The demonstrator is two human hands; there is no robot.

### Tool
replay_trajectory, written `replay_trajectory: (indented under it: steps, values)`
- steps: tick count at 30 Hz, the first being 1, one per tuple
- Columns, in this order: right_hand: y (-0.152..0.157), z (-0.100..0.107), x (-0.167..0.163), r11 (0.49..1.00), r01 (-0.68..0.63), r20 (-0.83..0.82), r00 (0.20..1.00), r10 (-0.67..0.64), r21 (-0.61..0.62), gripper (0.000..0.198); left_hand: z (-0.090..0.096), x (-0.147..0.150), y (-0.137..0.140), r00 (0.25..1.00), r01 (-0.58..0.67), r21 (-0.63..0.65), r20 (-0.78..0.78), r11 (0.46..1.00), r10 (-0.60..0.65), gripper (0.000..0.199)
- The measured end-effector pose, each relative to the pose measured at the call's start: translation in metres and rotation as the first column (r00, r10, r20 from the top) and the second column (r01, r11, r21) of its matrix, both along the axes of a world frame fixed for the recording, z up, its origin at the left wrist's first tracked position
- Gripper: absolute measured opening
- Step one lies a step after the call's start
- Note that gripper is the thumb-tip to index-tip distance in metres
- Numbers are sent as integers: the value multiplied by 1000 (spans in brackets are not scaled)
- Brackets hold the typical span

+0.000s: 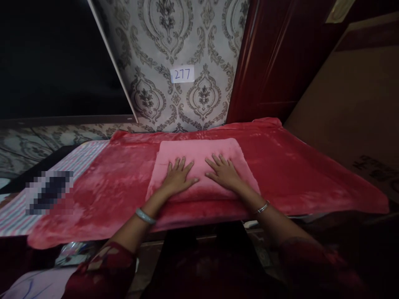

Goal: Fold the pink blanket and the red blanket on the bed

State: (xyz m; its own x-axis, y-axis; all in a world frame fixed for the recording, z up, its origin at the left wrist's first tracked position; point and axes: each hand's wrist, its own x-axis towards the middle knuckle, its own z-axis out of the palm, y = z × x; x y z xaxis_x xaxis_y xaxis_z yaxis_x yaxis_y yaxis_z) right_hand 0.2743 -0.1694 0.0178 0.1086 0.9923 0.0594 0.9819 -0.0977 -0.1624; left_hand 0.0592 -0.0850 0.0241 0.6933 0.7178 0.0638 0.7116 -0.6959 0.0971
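Note:
A pink folded cloth, plush like a towel or small blanket (199,149), lies in a rough rectangle in front of me. My left hand (179,176) rests flat on its left half, fingers spread. On the right half my right hand (224,171) presses palm down, its fingers spread too. Neither hand grips anything. Beneath the pink cloth a red plush blanket (289,174) covers the table, with a bunched fold along the near edge of the pink cloth.
A striped cloth (84,155) shows at the left, with a blurred-out dark item (50,193) over it. Behind stand a large black screen (62,62) and a patterned wall with a "277" label (182,74). A cardboard box (352,95) leans at the right, beside a dark red door (274,54).

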Motion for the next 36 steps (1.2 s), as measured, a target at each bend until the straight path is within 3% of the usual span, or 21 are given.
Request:
replay_trajectory:
  steps: [4,7,10,14,21,23,25,28,33,36]
  values:
    - [-35,-1,-8,997,-15,17,1000,14,82,58,5,-10,-32,995,50,93,82,994,-57,64]
    - [-62,-20,-19,986,-34,102,995,17,166,58,-16,-14,-63,983,143,179,92,973,-161,69]
    - [-74,-39,-25,976,-39,171,985,3,212,61,-41,-14,-77,983,152,182,76,971,-168,79]
    - [-72,-47,-27,972,-49,185,983,6,231,60,-54,-14,-76,981,144,202,102,969,-167,77]
    - [-72,-41,-27,967,-44,168,986,1,251,59,-38,-16,-81,983,129,199,101,971,-151,72]
    - [-74,-38,-19,969,-34,165,986,-7,246,57,-33,-27,-79,990,66,218,105,974,-90,69]
    - [-78,-39,-7,966,11,171,984,-58,260,53,-31,-45,-73,991,-76,247,122,966,47,68]
    - [-84,-48,11,946,67,189,973,-132,316,52,-37,-75,-64,968,-226,229,162,947,192,67]
    - [-88,-70,15,911,65,198,967,-157,406,53,-52,-95,-59,961,-207,165,218,964,169,68]
    - [-90,-70,15,918,58,183,973,-140,392,53,-45,-99,-58,957,-201,128,235,971,168,65]
